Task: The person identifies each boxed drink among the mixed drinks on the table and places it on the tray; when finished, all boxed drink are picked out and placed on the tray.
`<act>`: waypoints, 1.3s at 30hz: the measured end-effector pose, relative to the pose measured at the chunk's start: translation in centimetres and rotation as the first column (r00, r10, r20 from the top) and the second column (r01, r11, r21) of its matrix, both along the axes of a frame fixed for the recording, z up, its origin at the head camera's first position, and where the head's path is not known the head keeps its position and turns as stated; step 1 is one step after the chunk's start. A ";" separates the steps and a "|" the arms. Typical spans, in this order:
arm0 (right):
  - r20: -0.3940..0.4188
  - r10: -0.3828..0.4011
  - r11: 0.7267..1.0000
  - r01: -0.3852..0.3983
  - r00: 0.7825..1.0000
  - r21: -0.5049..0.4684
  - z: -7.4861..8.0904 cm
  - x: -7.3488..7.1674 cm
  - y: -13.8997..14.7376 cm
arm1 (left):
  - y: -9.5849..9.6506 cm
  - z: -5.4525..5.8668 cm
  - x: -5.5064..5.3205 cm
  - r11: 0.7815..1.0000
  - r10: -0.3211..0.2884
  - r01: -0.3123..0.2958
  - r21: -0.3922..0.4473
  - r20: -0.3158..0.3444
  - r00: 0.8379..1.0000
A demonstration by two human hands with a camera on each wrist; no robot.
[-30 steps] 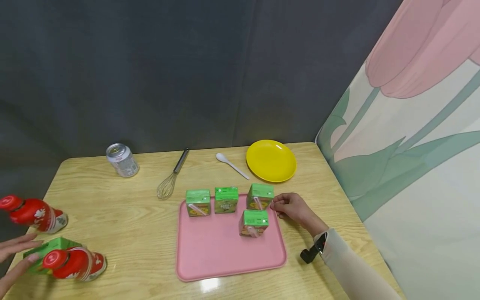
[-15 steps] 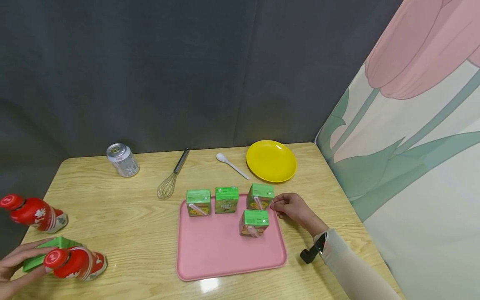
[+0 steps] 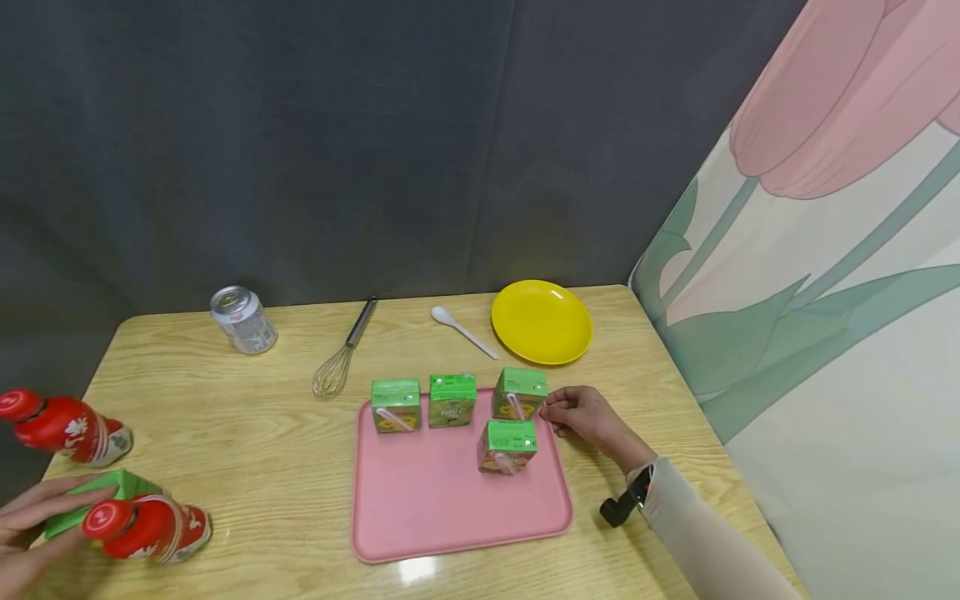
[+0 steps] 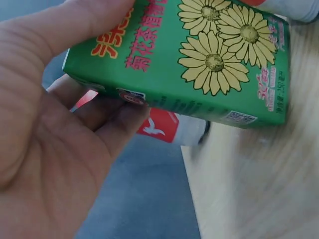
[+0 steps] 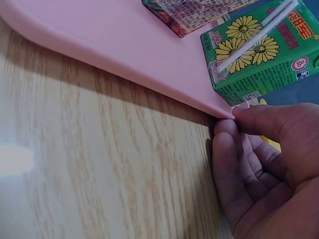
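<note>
At the left edge of the head view, my left hand [image 3: 37,529] grips a green drink carton [image 3: 127,485]. The left wrist view has the carton [image 4: 199,64] with yellow flowers on its face, thumb over it and fingers beneath. One red-capped bottle [image 3: 161,533] partly covers it in the head view; another red bottle [image 3: 71,431] stands behind. My right hand [image 3: 588,417] pinches the right rim of a pink tray [image 3: 427,512] between thumb and index finger. Near these fingertips, in the right wrist view, stands a green carton [image 5: 264,50] with a straw on its side.
Across the tray's back stand more green cartons, one at the left [image 3: 397,406] and one in the middle [image 3: 452,400]; another carton [image 3: 507,447] sits farther forward. Behind are a silver can [image 3: 243,321], a whisk [image 3: 345,350], a white spoon [image 3: 463,332] and a yellow plate [image 3: 542,322].
My left hand has moved in from the left edge, and its fingers have closed round the carton behind the bottle. The right hand and tray have stayed in place.
</note>
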State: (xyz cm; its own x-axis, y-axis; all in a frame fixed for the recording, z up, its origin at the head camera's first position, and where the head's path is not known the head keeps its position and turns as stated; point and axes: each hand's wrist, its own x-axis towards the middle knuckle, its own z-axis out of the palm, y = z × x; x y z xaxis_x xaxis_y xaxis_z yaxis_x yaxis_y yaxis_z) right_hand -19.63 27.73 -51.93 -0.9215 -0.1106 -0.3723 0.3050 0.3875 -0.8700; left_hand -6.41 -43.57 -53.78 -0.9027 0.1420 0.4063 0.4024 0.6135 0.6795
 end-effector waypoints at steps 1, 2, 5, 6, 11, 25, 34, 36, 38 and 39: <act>0.001 -0.003 1.000 0.003 1.000 0.002 0.0 0.0 0.0 | 0.2 0.2 -0.2 1.000 0.011 -0.011 0.007 -0.003 1.000; 0.002 -0.004 1.000 0.004 1.000 0.004 0.1 0.0 0.0 | 0.4 0.5 -0.3 1.000 0.019 -0.019 0.014 -0.011 1.000; 0.009 0.002 1.000 -0.002 1.000 0.002 0.1 0.0 0.0 | 1.1 1.8 -0.9 0.999 0.049 -0.048 0.015 -0.049 0.998; 0.010 0.005 1.000 -0.005 1.000 -0.003 0.1 0.0 0.0 | 1.4 2.4 -1.0 0.998 0.067 -0.066 0.016 -0.066 0.996; 0.006 0.009 1.000 -0.009 1.000 0.005 0.1 0.0 0.1 | 2.7 5.6 -2.2 0.985 0.168 -0.173 -0.017 -0.159 0.973; -0.005 0.016 1.000 -0.016 1.000 0.015 0.3 0.2 -0.2 | 11.5 15.6 -3.9 0.997 -0.050 0.033 -0.073 -0.237 0.970; -0.004 -0.016 1.000 0.016 1.000 0.015 0.1 0.0 0.2 | 19.8 17.5 -4.1 0.973 -0.228 0.223 -0.056 -0.107 0.968; 0.001 -0.012 1.000 0.012 1.000 0.013 0.1 0.0 0.3 | 21.5 16.9 -4.4 0.957 -0.289 0.287 -0.037 -0.081 0.954; 0.005 -0.005 1.000 0.005 1.000 0.011 -0.1 -0.1 0.2 | 23.1 16.0 -4.6 0.940 -0.340 0.340 -0.009 -0.054 0.939; 0.006 -0.001 1.000 0.000 1.000 0.013 -0.1 0.0 0.2 | 23.8 15.6 -4.7 0.932 -0.362 0.363 0.006 -0.037 0.931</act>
State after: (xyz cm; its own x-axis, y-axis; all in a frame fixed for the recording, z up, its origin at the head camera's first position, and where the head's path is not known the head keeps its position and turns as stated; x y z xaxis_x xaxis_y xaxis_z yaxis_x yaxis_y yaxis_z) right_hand -19.67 27.92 -52.05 -0.9192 -0.1054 -0.3795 0.3107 0.3982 -0.8631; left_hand -11.16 -19.72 -38.21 -0.7762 0.4517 0.4399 0.6190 0.4133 0.6678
